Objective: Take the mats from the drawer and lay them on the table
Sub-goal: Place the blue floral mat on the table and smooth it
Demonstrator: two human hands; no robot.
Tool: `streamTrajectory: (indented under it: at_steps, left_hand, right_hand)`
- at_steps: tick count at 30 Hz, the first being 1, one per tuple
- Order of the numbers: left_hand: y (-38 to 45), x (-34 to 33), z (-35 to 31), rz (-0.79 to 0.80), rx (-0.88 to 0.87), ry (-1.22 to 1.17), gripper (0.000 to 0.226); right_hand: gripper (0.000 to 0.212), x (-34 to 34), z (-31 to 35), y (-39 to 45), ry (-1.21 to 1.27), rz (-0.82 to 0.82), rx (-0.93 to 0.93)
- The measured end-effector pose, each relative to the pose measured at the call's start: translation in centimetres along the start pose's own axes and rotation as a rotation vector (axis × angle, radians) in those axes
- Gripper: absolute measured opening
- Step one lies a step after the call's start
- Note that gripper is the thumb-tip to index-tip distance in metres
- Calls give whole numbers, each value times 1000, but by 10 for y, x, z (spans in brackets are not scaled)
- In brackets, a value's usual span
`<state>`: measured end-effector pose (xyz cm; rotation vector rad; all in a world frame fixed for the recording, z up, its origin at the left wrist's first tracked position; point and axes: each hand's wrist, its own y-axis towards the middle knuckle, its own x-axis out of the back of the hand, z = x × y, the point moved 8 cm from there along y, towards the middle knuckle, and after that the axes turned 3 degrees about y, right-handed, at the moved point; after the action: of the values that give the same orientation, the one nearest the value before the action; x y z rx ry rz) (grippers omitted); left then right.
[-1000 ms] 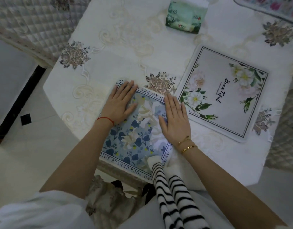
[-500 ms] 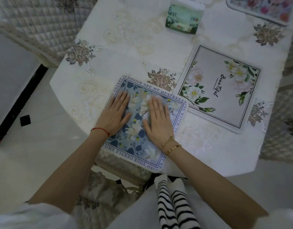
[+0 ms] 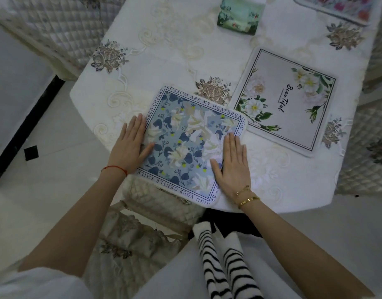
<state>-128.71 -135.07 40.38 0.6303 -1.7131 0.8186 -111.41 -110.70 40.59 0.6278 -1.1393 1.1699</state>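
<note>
A blue floral mat (image 3: 185, 143) with a lettered border lies flat at the near edge of the table (image 3: 164, 61), its near corner hanging a little over the edge. My left hand (image 3: 131, 145) presses flat on the mat's left edge, fingers straight. My right hand (image 3: 234, 165) lies flat across its right edge. Just beyond on the right sits a grey mat (image 3: 287, 100) printed with white flowers. The corner of a third, pink-flowered mat (image 3: 336, 7) shows at the top right.
A green tissue pack (image 3: 239, 16) lies at the far middle of the embroidered white tablecloth. Quilted chairs stand at the left (image 3: 56, 29), at the right (image 3: 366, 158) and under the near edge (image 3: 155, 203). Striped fabric (image 3: 220, 262) hangs below me.
My hands have slid apart from the middle of the blue mat to its left and right edges, smoothing it flat. The mat sits farther onto the table than before.
</note>
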Motion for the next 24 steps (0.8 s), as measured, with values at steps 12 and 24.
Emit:
streamTrajectory:
  at_steps: [12, 24]
  left_hand:
    - [-49, -17, -30, 29, -165, -68, 77]
    - [-10, -8, -38, 26, -153, -110, 72]
  right_hand:
    - [79, -48, 77, -36, -61, 149, 277]
    - [74, 1, 5, -6, -7, 26, 54]
